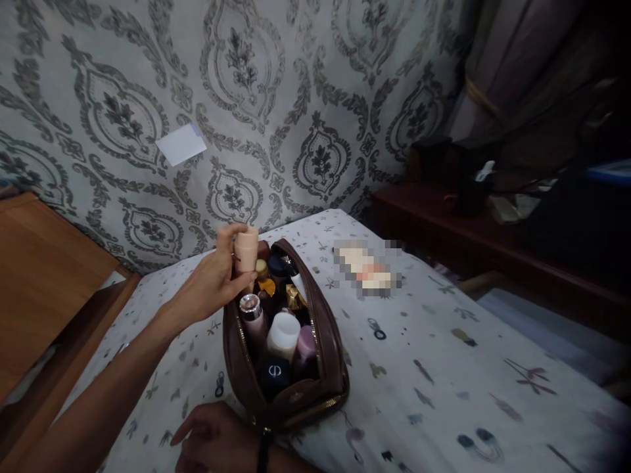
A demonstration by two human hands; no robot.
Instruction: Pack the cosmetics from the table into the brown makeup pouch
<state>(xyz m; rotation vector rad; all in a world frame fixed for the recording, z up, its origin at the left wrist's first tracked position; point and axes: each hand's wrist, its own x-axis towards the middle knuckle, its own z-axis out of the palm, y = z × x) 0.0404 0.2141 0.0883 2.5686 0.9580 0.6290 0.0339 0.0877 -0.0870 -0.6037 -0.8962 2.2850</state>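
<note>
Between the thumb and fingers of my left hand [217,279] is a small peach-coloured cosmetic bottle [246,249], held upright over the far left side of a brown makeup bag [336,351]. The bag is unzipped on the bed. Inside stand a white-capped bottle [284,334], a silver-capped pink bottle [252,312], a pink-lidded container [307,341] and a black case [275,373]. A gold-wrapped item [293,297] and a white-handled brush [297,279] lie farther back. My right hand [210,433] rests near the bag's front left, holding nothing, index finger extended and the others loosely bent.
The bag stands on a patterned white bedsheet [394,374]. Right of it lies a pixelated object [367,266]. Wooden furniture [54,282] borders the bed at left, and a dark red table [409,210] with clutter stands at right. Patterned wallpaper [276,98] covers the wall behind.
</note>
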